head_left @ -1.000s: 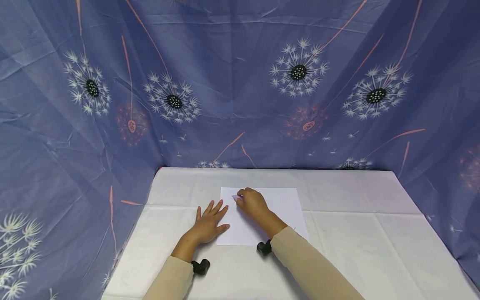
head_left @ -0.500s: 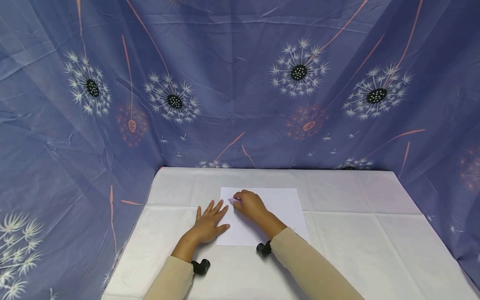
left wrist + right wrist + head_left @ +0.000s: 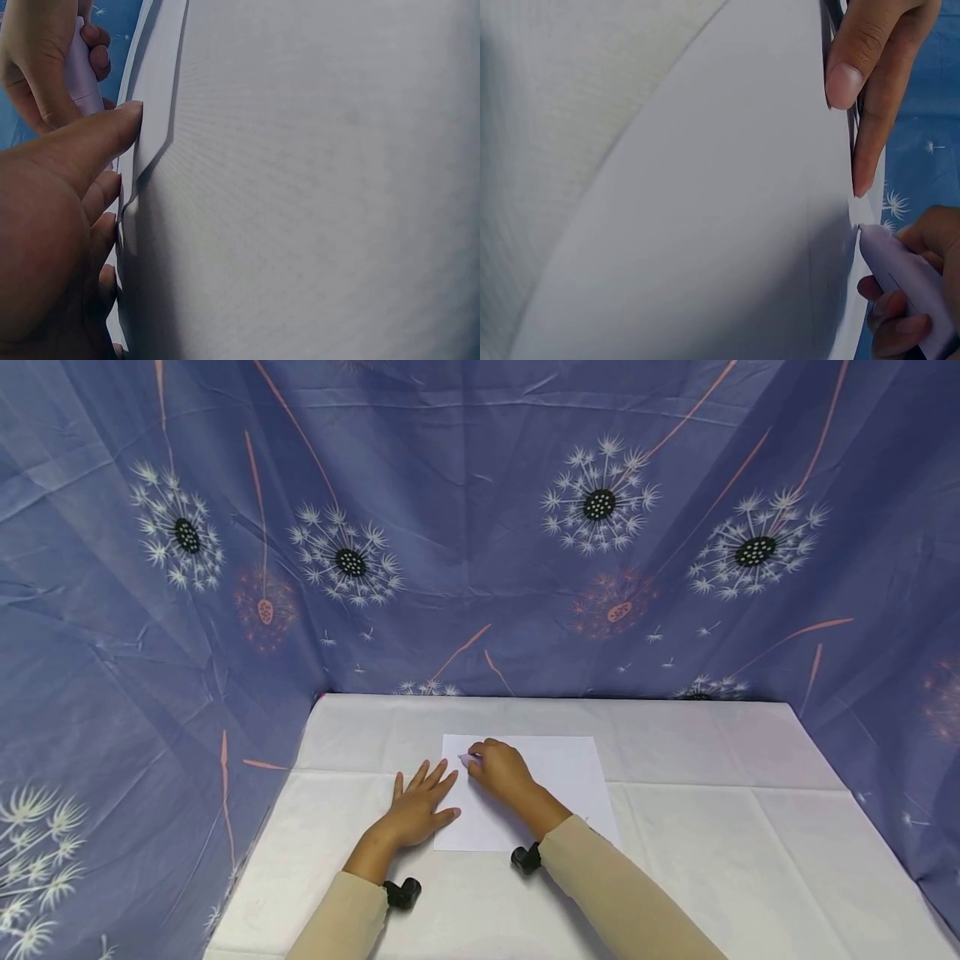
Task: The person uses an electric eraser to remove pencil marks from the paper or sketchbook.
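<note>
A white sheet of paper (image 3: 558,777) lies on the white-covered table. My left hand (image 3: 414,814) rests flat with fingers spread, its thumb and index fingertip over the paper's left edge. My right hand (image 3: 504,772) grips a thick lavender pen-shaped tool (image 3: 904,281) with a small pointed tip. In the head view, that tip points left, near the paper's upper left corner. The right wrist view shows it at the paper's surface, just beyond the left fingertips. Curled fingers hide much of the tool's body, so its exact kind cannot be told.
The white cloth (image 3: 720,852) has fold creases and extends on both sides of the paper. A blue dandelion-print curtain (image 3: 465,527) hangs behind the table and along its left and right sides. Black cameras (image 3: 402,893) sit at both wrists.
My right hand has shifted a little left and toward me with the lavender tool, then barely moved over the last half second. The left hand and the paper have stayed in place.
</note>
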A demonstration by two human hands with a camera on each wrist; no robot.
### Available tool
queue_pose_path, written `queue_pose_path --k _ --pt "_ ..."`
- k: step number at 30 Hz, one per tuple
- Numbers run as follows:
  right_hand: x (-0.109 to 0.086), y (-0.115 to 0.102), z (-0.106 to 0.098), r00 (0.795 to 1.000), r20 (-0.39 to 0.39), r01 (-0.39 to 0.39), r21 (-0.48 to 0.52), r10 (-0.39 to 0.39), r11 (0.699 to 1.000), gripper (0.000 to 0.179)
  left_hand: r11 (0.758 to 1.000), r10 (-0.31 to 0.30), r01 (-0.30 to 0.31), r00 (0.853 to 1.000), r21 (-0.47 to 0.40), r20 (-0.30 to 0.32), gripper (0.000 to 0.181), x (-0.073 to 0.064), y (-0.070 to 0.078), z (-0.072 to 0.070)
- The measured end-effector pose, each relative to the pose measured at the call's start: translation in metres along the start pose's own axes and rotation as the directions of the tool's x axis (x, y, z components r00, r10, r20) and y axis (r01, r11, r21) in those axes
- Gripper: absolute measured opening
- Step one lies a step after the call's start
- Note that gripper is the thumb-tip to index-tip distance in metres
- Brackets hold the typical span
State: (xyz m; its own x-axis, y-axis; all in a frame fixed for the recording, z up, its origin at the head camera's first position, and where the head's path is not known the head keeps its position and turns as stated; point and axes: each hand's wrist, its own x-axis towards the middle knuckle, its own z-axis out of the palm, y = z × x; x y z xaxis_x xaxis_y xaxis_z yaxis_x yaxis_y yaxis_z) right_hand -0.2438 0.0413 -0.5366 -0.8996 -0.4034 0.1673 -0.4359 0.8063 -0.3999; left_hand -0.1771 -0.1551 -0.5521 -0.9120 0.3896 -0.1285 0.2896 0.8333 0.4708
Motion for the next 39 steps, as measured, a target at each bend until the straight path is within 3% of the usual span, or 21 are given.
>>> queue_pose_path --k 39 --pt "-0.0023 -0.0021 -0.0008 1.000 0.018 -0.001 -0.006 0.001 1.000 0.023 1.000 0.001 -0.001 1.000 0.006 -0.006 0.068 0.0006 -0.0006 0.0009"
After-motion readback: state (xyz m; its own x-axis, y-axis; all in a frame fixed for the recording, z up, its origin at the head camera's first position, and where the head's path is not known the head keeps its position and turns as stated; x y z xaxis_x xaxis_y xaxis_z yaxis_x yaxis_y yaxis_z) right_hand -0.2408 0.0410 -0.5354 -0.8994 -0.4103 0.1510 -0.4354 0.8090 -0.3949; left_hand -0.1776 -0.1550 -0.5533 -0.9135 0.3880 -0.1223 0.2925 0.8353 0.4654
